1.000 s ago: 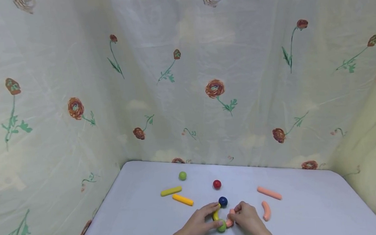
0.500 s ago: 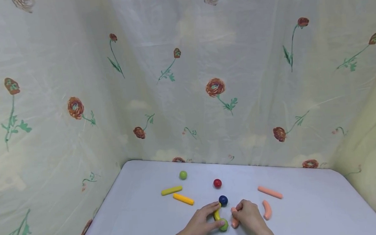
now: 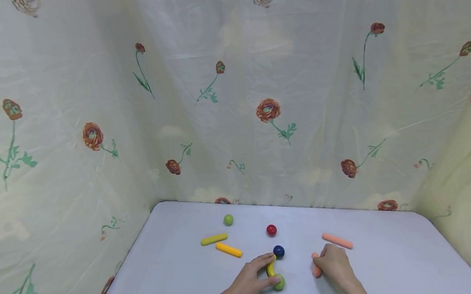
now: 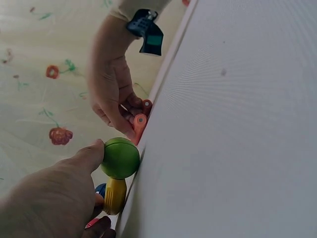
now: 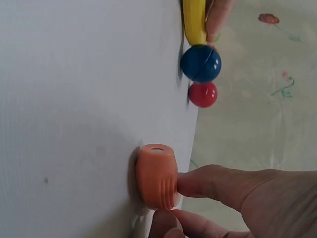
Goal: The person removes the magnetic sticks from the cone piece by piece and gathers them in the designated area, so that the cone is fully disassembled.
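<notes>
My left hand holds a yellow curved stick and a green ball at its near end; the thumb is on the ball. A dark blue ball is at the stick's far end. To the right, my right hand pinches a pink curved stick low at the table. The right wrist view shows this stick end-on, with a small metallic dot on its end. Beyond it in the left wrist view is the end of another pink stick, partly hidden by the right fingers.
On the white table lie a straight pink stick, a red ball, a second green ball, an olive-yellow stick and an orange-yellow stick. A flower-printed curtain hangs behind and at both sides.
My right hand has drawn the pink curved stick away from the green ball and carried it right, beside where another curved pink stick lay. My left hand has stayed in place.
</notes>
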Demonstrator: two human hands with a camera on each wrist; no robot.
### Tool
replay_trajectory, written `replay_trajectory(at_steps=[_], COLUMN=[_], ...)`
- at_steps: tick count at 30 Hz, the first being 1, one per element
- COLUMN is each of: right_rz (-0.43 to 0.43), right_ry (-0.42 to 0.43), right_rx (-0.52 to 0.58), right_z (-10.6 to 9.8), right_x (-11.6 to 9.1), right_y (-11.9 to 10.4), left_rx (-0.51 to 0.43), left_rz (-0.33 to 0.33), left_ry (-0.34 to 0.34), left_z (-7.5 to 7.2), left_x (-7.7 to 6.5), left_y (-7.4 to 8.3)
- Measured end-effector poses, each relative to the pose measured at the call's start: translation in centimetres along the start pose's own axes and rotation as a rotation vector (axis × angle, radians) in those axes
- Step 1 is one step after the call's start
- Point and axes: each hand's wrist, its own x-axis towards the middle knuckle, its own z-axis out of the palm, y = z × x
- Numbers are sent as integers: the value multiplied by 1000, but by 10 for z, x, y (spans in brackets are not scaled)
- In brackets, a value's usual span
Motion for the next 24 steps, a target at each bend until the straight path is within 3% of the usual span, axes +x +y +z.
replay_trajectory(at_steps=[7, 16, 20, 24], right_rz=[55, -20, -85, -159], right_ry=[7, 44, -84, -329], right_rx=[11, 20, 16, 64], right_z=[-2, 1, 8, 17], right_x=[5, 1, -8, -16], right_y=[6, -11, -27, -37], left_rx=[-24, -28, -26, -44], left_rz=[15, -13, -22, -40], left_ry=[-10, -8, -4, -6], left_z=[-1, -2, -2, -2], left_x=[0, 1, 0, 0], left_y=[-1, -1, 0, 0])
